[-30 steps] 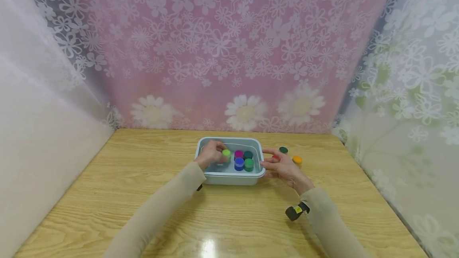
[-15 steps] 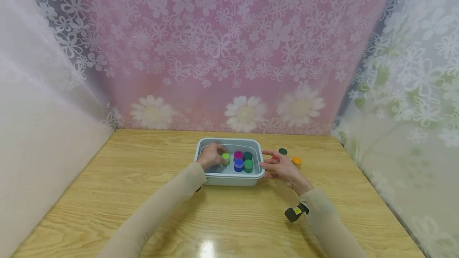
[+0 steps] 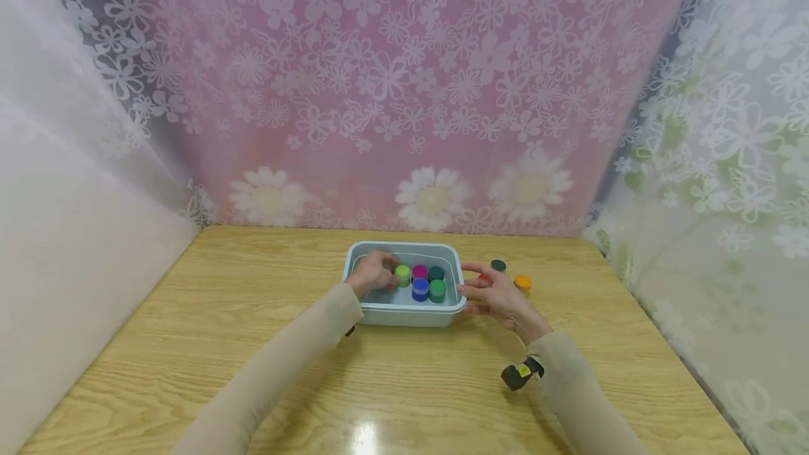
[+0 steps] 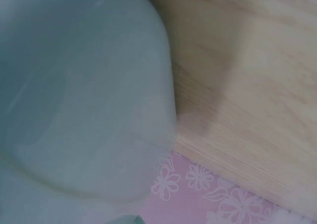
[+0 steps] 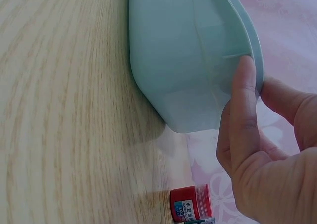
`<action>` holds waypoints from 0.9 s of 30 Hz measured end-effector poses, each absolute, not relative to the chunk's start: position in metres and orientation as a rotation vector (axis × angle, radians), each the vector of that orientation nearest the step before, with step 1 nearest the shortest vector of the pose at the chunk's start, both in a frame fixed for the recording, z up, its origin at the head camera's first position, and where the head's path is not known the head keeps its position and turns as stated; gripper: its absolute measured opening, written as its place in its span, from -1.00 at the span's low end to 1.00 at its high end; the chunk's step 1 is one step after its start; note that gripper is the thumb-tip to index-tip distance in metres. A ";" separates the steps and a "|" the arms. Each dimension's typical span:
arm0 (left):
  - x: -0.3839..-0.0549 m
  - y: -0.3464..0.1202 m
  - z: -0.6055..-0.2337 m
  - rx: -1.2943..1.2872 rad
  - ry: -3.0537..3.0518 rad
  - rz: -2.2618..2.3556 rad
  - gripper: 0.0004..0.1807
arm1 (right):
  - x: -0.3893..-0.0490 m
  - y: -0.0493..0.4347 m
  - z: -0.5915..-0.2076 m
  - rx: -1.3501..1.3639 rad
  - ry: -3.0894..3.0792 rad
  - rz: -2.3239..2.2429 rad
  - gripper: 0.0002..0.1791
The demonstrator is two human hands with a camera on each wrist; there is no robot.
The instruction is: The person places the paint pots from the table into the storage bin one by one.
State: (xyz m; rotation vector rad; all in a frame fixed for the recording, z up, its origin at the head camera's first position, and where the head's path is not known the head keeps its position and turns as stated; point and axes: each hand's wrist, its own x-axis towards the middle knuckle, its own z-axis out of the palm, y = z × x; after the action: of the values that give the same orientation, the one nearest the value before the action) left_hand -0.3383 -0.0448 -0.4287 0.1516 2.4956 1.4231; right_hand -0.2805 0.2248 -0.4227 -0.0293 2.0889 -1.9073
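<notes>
My left hand [image 3: 375,273] reaches over the left rim into a pale blue plastic tub [image 3: 404,316]. Its fingers hold a lime-green-lidded paint jar [image 3: 402,275] beside a magenta-lidded jar [image 3: 420,273]. A dark teal jar [image 3: 436,274], a blue jar [image 3: 420,290] and a green jar [image 3: 437,291] stand grouped there too. At the tub's right end, my right hand [image 3: 499,295] grips the rim; in the right wrist view its fingers [image 5: 243,110] lie against the tub wall [image 5: 168,60]. The left wrist view has only the tub's outer side [image 4: 99,95], with the hand hidden.
Right of the tub, on the wooden table [image 3: 404,385], stand a red paint jar [image 5: 190,204], a dark green jar [image 3: 498,265] and an orange jar [image 3: 522,282]. A pink flowered curtain [image 3: 392,104] hangs behind the table, with pale curtains at both sides.
The left hand has shifted the lime-green-lidded jar slightly to the right, up beside the magenta one. My right hand stays on the tub's rim.
</notes>
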 end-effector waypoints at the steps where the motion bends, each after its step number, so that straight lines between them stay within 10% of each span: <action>1: -0.339 -0.045 -0.428 0.149 2.496 1.422 -0.53 | -0.281 0.225 -0.422 -0.030 2.088 -1.910 -0.24; 27: -0.344 -0.064 -0.414 0.322 2.277 1.686 -0.69 | -0.280 0.225 -0.421 -0.006 2.128 -1.872 -0.23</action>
State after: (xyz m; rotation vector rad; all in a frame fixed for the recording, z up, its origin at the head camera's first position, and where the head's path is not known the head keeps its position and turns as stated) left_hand -0.3444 -0.0642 -0.4143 0.3225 2.2770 1.6860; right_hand -0.2798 0.2248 -0.4210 -0.0057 2.1282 -1.8724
